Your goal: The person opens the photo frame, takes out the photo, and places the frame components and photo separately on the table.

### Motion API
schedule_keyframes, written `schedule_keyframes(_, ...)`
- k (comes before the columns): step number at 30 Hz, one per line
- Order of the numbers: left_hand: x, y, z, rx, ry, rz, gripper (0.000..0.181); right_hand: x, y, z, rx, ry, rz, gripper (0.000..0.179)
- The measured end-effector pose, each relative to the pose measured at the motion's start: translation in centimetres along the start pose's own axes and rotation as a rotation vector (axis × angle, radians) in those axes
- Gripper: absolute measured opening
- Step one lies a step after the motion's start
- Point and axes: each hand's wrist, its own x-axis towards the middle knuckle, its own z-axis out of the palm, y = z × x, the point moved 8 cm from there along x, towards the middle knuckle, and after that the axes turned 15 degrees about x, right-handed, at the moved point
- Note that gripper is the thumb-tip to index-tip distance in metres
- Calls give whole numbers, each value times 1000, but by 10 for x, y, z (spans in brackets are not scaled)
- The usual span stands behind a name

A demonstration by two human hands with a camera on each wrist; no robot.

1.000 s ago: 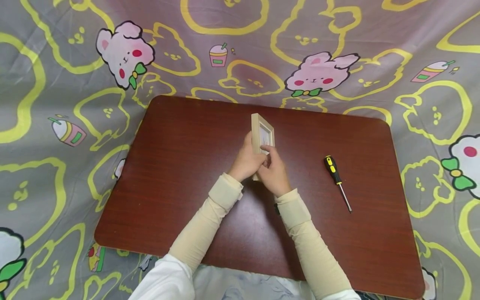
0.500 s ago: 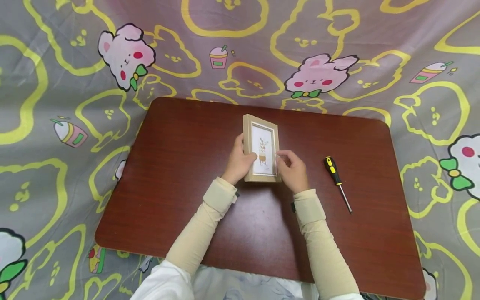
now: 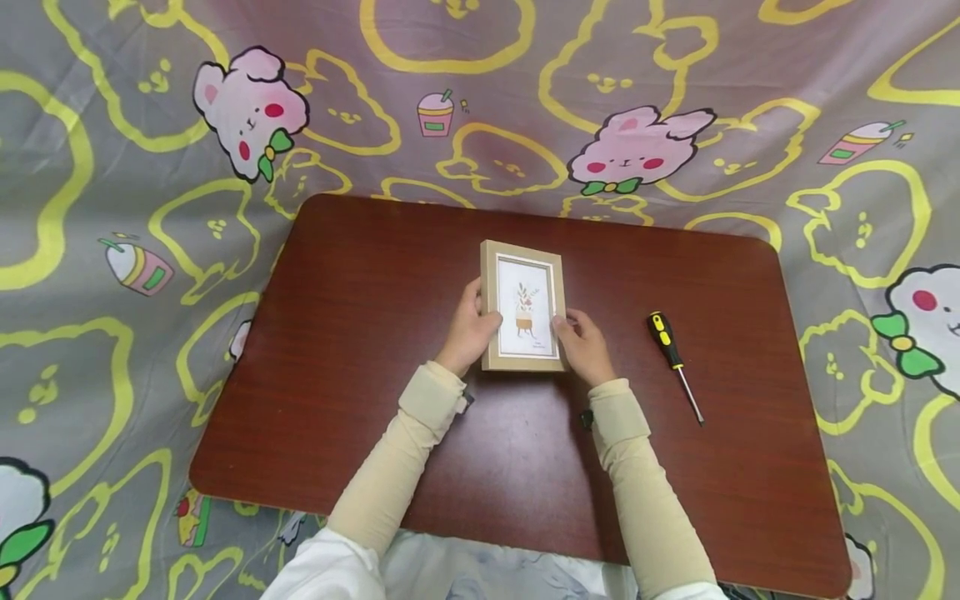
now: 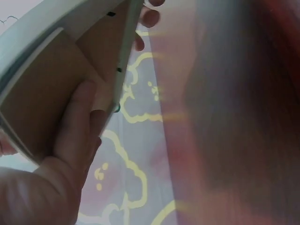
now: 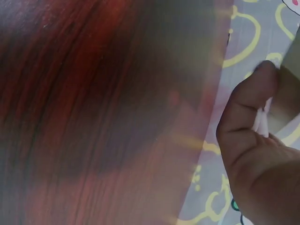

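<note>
A wooden picture frame [image 3: 525, 292] with a white inner border and a vase print stands tilted toward me above the middle of the table. My left hand [image 3: 467, 333] grips its left side, thumb on the front edge. On the opposite side my right hand [image 3: 588, 343] pinches the edge, thumb in front and fingers partly hidden behind. From the left wrist, the frame's brown back panel [image 4: 47, 89] shows, with left-hand fingers [image 4: 77, 117] against it. The right wrist view catches the right hand [image 5: 253, 126] at the frame's edge [image 5: 288, 89].
A black and yellow screwdriver [image 3: 666, 340] lies to the right of the right hand, tip toward me. The reddish-brown table [image 3: 360, 333] has rounded corners. A cartoon-patterned cloth [image 3: 495, 83] hangs behind and beside it.
The frame has turned from nearly edge-on to face me. My right hand has moved right, away from the left hand, to the frame's right edge. The screwdriver has stayed put.
</note>
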Motion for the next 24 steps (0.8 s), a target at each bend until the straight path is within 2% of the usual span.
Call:
schedule_keyframes(6,2,-9,-2,-10,20,-7,72,-1,-1,-4,15,2,15,46)
schedule_keyframes(11,4,-15,-2,-10,12,-10,71,-4,-4,-5,17,-15,17,42)
schedule_keyframes(19,12,-35,-3,-5,48,-85,72,-7,-8,-1,38,-44,18,39)
schedule_keyframes(24,13,-39,-1,3,43,-93,71,-7,-7,-2,20,-36,14,38)
